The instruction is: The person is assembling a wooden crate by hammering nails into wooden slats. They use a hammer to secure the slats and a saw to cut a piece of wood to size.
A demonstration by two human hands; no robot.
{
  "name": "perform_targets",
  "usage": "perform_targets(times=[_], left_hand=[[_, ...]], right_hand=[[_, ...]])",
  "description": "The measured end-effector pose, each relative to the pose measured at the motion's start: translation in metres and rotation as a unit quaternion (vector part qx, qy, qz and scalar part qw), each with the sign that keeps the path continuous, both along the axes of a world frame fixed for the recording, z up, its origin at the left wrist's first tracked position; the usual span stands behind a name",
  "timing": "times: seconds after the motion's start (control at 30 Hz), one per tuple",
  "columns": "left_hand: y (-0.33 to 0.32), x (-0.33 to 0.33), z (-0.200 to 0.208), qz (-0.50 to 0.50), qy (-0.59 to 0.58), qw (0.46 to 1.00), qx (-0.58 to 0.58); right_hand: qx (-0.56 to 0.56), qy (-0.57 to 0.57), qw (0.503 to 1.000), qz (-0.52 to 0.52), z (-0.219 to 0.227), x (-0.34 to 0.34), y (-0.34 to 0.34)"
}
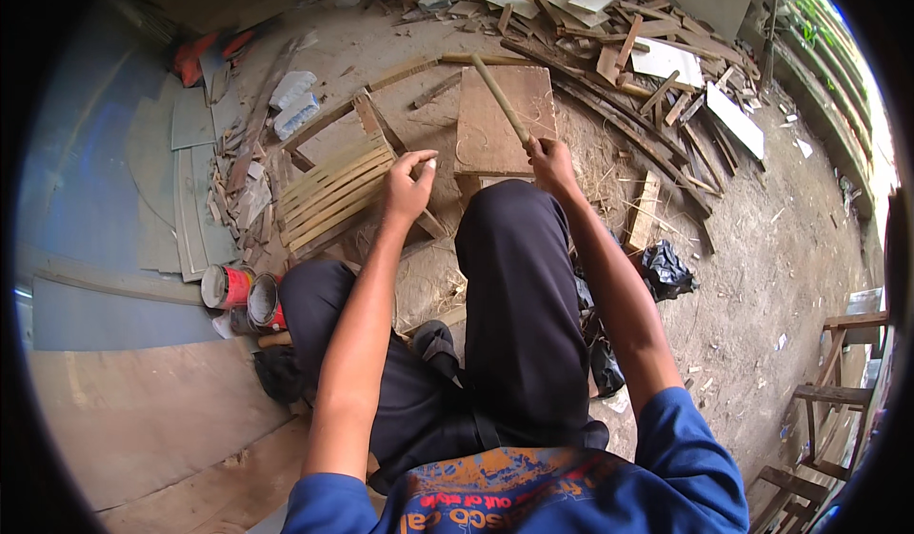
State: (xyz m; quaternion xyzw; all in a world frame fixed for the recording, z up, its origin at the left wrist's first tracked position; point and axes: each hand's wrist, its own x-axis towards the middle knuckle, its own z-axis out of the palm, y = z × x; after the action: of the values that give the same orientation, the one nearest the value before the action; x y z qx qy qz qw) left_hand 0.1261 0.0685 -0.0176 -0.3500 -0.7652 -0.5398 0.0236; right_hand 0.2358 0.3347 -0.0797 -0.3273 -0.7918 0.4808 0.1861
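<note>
My right hand (pixel 552 165) is closed around the lower end of a bamboo stick (pixel 499 98), which slants up and left above a wooden box (pixel 487 153) in front of my knees. The box has a flat board top with a few thin fibres on it. My left hand (pixel 411 181) is raised to the left of the box, fingers curled in toward the thumb. A white spot shows at the thumb tip; whatever the fingers might pinch is too small to make out. Beside that hand, a slatted bamboo panel (pixel 335 193) rests by a wooden frame (pixel 319 134).
Scrap wood (pixel 657 49) is heaped at the far right. Paint cans (pixel 227 287) stand by my left knee, and a black plastic bag (pixel 666 269) lies right of my leg. A short wood block (pixel 644 212) sits nearby. Plywood sheets (pixel 143 410) cover the lower left.
</note>
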Motion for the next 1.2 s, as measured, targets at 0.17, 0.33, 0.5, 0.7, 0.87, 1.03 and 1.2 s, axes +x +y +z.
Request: perform_targets(times=[0.17, 0.33, 0.5, 0.7, 0.87, 1.03, 1.2], left_hand=[[0.046, 0.008, 0.033, -0.017, -0.185, 0.978, 0.090], [0.082, 0.004, 0.110, 0.019, -0.293, 0.936, 0.193], [0.092, 0.006, 0.147, -0.135, -0.347, 0.868, 0.328], [0.117, 0.025, 0.117, -0.126, -0.236, 0.940, 0.210], [0.113, 0.002, 0.098, -0.065, -0.192, 0.958, 0.204], [0.116, -0.008, 0.060, -0.056, -0.146, 0.965, 0.208], [0.121, -0.008, 0.033, -0.088, -0.072, 0.983, 0.147]], right_hand=[[-0.063, 0.166, 0.978, 0.105, 0.063, 0.024, -0.015], [0.002, 0.181, 0.974, 0.139, 0.096, 0.050, -0.029], [-0.073, 0.152, 0.971, 0.169, 0.090, 0.087, -0.025], [0.058, 0.225, 0.972, 0.027, 0.017, 0.133, -0.010], [-0.002, -0.090, 0.986, -0.139, -0.107, 0.257, -0.028], [0.043, -0.218, 0.960, -0.170, -0.206, 0.359, -0.127], [0.138, -0.302, 0.932, -0.144, -0.208, 0.373, -0.175]])
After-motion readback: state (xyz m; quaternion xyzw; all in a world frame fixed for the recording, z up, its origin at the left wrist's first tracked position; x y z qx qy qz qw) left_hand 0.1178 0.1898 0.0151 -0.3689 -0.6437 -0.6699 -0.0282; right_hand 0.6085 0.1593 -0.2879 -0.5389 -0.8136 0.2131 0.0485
